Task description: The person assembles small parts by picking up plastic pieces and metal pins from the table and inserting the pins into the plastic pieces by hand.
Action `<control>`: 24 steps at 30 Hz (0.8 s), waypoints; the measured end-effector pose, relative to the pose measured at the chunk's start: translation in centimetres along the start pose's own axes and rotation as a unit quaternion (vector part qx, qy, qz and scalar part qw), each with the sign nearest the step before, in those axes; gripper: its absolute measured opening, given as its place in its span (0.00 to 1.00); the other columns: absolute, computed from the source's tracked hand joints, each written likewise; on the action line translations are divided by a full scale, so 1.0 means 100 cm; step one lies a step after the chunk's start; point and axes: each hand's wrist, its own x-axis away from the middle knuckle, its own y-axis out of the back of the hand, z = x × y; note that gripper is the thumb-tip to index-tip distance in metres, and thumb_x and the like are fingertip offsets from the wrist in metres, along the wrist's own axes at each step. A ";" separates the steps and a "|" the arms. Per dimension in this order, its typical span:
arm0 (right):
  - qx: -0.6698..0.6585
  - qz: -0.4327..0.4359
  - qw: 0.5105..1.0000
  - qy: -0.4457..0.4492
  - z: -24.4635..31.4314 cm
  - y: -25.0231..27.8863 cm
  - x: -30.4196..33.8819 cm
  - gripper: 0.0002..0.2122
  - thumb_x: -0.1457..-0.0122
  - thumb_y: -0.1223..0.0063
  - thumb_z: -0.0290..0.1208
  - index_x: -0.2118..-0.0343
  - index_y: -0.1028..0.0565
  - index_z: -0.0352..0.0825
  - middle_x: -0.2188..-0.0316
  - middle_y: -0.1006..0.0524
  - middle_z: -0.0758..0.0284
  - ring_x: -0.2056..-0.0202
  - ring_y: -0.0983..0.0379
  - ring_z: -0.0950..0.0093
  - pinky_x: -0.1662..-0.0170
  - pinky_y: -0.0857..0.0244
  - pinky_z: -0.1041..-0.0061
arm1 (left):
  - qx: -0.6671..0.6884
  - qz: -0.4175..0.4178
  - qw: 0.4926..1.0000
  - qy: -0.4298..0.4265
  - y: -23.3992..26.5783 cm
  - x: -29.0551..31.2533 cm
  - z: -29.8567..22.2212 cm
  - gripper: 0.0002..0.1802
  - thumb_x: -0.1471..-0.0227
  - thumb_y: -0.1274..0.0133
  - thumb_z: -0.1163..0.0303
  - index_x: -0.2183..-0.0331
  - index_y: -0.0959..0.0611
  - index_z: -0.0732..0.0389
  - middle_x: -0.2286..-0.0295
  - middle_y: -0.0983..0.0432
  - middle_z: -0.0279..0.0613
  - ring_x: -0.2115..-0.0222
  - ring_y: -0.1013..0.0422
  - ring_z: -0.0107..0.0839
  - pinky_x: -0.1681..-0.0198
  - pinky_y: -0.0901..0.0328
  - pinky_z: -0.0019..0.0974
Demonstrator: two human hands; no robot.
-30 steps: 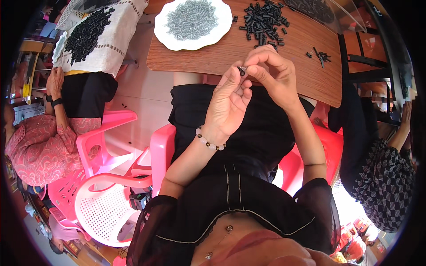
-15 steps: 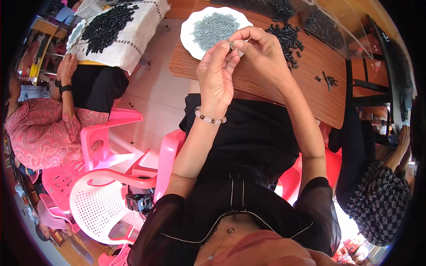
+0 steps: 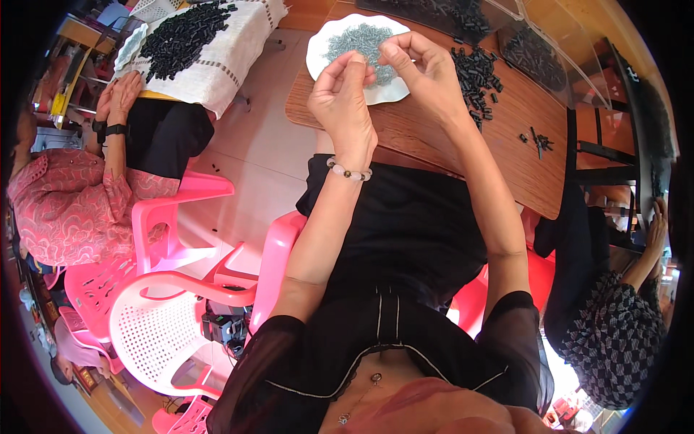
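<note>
My left hand [image 3: 343, 98] is raised over the near side of a white scalloped plate [image 3: 316, 56], with its thumb and fingers pinched together. Small clear-grey pieces [image 3: 359, 37] are heaped on the plate. Just to the right, my right hand [image 3: 428, 76] is closed too, thumb against forefinger. A narrow gap separates the two sets of fingertips. Whatever either hand pinches is too small to make out. Nearest my right hand, a pile of short black cylinders [image 3: 473, 79] lies on the brown wooden table [image 3: 517, 163].
Clear bins [image 3: 535, 54] of black parts stand behind the pile. A few loose black pieces [image 3: 538, 141] lie near the table's right edge. At left, a person sits by a cloth-covered table [image 3: 224, 50] with black parts. Pink chairs [image 3: 163, 333] stand left; another person is at right.
My fingertips, together over a small piece before, have drawn apart. Both hands sit slightly higher in the picture. The person at left has both hands together at the cloth's edge.
</note>
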 end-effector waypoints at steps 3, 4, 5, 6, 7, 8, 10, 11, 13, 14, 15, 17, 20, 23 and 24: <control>0.085 0.043 0.993 -0.067 -0.004 0.004 -0.005 0.13 0.40 0.45 0.39 0.69 0.23 0.31 0.76 0.24 0.73 0.72 0.31 0.86 0.66 0.37 0.84 | -0.042 0.012 0.999 -0.032 0.002 -0.001 0.006 0.08 0.50 0.42 0.77 0.66 0.19 0.69 0.73 0.23 0.38 0.75 0.28 0.21 0.70 0.32 0.23; 0.084 0.041 0.993 -0.066 -0.004 0.004 -0.006 0.13 0.40 0.45 0.39 0.69 0.23 0.31 0.76 0.24 0.73 0.72 0.31 0.86 0.66 0.37 0.84 | -0.050 0.017 0.997 -0.050 0.002 0.000 0.007 0.08 0.50 0.42 0.77 0.66 0.19 0.70 0.73 0.23 0.38 0.75 0.28 0.21 0.70 0.32 0.23; 0.088 0.047 0.993 -0.059 -0.004 0.003 -0.007 0.14 0.40 0.45 0.39 0.70 0.23 0.30 0.77 0.24 0.73 0.72 0.31 0.86 0.67 0.38 0.84 | -0.058 0.021 0.996 -0.067 0.003 0.000 0.009 0.07 0.49 0.42 0.77 0.66 0.19 0.70 0.73 0.23 0.37 0.75 0.28 0.20 0.70 0.33 0.22; 0.091 0.053 0.993 -0.052 -0.005 0.002 -0.007 0.14 0.41 0.44 0.39 0.71 0.23 0.30 0.78 0.24 0.73 0.72 0.31 0.87 0.68 0.38 0.84 | -0.058 0.022 0.996 -0.067 0.003 -0.001 0.011 0.07 0.49 0.42 0.77 0.66 0.19 0.70 0.73 0.23 0.37 0.75 0.28 0.20 0.70 0.33 0.22; 0.091 0.053 0.993 -0.052 -0.006 0.002 -0.007 0.14 0.41 0.44 0.39 0.71 0.23 0.30 0.78 0.24 0.73 0.72 0.31 0.87 0.68 0.38 0.84 | -0.063 0.025 0.995 -0.074 0.003 -0.001 0.011 0.07 0.49 0.42 0.77 0.66 0.19 0.70 0.73 0.23 0.37 0.75 0.28 0.20 0.70 0.32 0.22; 0.086 0.056 0.994 -0.049 -0.006 0.002 -0.007 0.14 0.41 0.44 0.39 0.70 0.23 0.30 0.77 0.24 0.73 0.72 0.31 0.87 0.68 0.38 0.84 | -0.068 0.028 0.994 -0.081 0.003 -0.001 0.011 0.07 0.49 0.42 0.77 0.66 0.19 0.70 0.73 0.23 0.37 0.75 0.28 0.20 0.70 0.32 0.23; 0.081 0.060 0.994 -0.046 -0.007 0.002 -0.008 0.14 0.41 0.44 0.39 0.70 0.23 0.29 0.77 0.24 0.73 0.72 0.31 0.87 0.68 0.38 0.84 | -0.054 0.026 0.996 -0.068 0.000 0.000 0.010 0.07 0.49 0.42 0.77 0.66 0.19 0.70 0.73 0.23 0.38 0.75 0.28 0.21 0.70 0.32 0.23; 0.083 0.057 0.994 -0.052 -0.008 0.002 -0.008 0.14 0.41 0.44 0.39 0.69 0.23 0.29 0.77 0.24 0.73 0.72 0.31 0.87 0.68 0.38 0.84 | -0.040 0.024 0.997 -0.055 -0.001 0.000 0.009 0.07 0.49 0.42 0.77 0.66 0.19 0.70 0.73 0.23 0.38 0.75 0.28 0.21 0.70 0.31 0.23; 0.086 0.053 0.993 -0.058 -0.008 0.003 -0.008 0.14 0.41 0.44 0.39 0.68 0.23 0.29 0.76 0.24 0.73 0.72 0.31 0.86 0.68 0.38 0.84 | -0.046 0.022 0.997 -0.049 0.001 -0.004 0.011 0.08 0.49 0.42 0.77 0.66 0.19 0.70 0.73 0.23 0.38 0.75 0.27 0.22 0.70 0.31 0.24; 0.086 0.046 0.994 -0.041 -0.008 0.003 -0.008 0.13 0.41 0.44 0.37 0.68 0.23 0.29 0.75 0.23 0.72 0.71 0.31 0.86 0.67 0.37 0.84 | -0.052 0.020 0.997 -0.044 0.002 -0.006 0.012 0.08 0.49 0.43 0.76 0.65 0.19 0.70 0.73 0.22 0.39 0.75 0.27 0.22 0.70 0.30 0.25; 0.086 0.038 0.995 -0.024 -0.008 0.003 -0.008 0.12 0.41 0.43 0.36 0.67 0.23 0.30 0.74 0.23 0.72 0.71 0.31 0.86 0.67 0.37 0.85 | -0.052 0.020 0.998 -0.044 0.003 -0.007 0.012 0.08 0.49 0.43 0.76 0.65 0.19 0.70 0.73 0.22 0.39 0.75 0.27 0.22 0.70 0.30 0.25; 0.069 0.022 0.997 0.007 -0.009 0.003 -0.007 0.12 0.43 0.43 0.36 0.68 0.23 0.29 0.77 0.23 0.70 0.73 0.31 0.84 0.69 0.36 0.82 | -0.038 0.036 0.999 -0.011 0.004 -0.006 0.012 0.09 0.49 0.43 0.76 0.64 0.19 0.69 0.72 0.22 0.40 0.75 0.26 0.23 0.69 0.30 0.25; 0.077 0.028 0.996 0.016 -0.005 0.007 -0.003 0.10 0.43 0.43 0.33 0.68 0.23 0.29 0.76 0.23 0.71 0.73 0.30 0.84 0.67 0.35 0.81 | -0.025 0.051 0.998 0.023 0.005 -0.001 0.009 0.10 0.49 0.42 0.75 0.64 0.19 0.69 0.72 0.22 0.40 0.75 0.26 0.23 0.68 0.29 0.26; 0.096 0.041 0.994 -0.015 0.002 0.017 0.008 0.08 0.42 0.44 0.30 0.67 0.24 0.30 0.72 0.24 0.73 0.70 0.30 0.85 0.63 0.35 0.83 | 0.005 0.083 0.993 0.078 0.003 0.011 0.007 0.12 0.48 0.42 0.74 0.61 0.21 0.69 0.71 0.22 0.40 0.74 0.26 0.23 0.66 0.29 0.25; 0.088 0.034 0.995 -0.020 0.005 0.020 0.013 0.07 0.42 0.45 0.29 0.67 0.25 0.30 0.72 0.24 0.73 0.70 0.31 0.85 0.62 0.35 0.82 | 0.005 0.084 0.993 0.082 0.003 0.016 0.007 0.12 0.48 0.42 0.74 0.61 0.21 0.69 0.71 0.22 0.40 0.74 0.26 0.23 0.66 0.29 0.25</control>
